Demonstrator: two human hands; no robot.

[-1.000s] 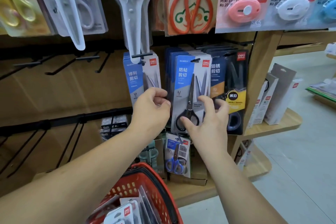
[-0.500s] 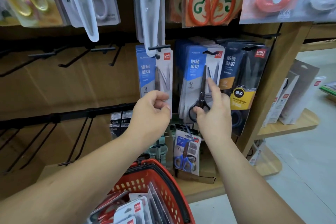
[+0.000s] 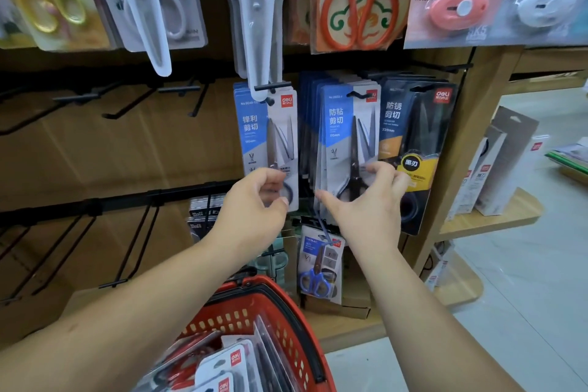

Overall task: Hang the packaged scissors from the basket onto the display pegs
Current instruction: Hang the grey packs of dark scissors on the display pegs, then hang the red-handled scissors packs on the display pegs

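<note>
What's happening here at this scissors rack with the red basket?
A person is stocking a shop display. Their left hand grips the bottom of a blue-and-white scissors pack that hangs on a peg. Their right hand is at the neighbouring pack, fingers loosely curled in front of it; a firm hold is not evident. The red basket below holds more packaged scissors not yet hung, and several pegs to the left are bare.

Left hand (image 3: 254,200) with fingers (image 3: 270,176) curled, right hand (image 3: 366,207) splayed.
</note>
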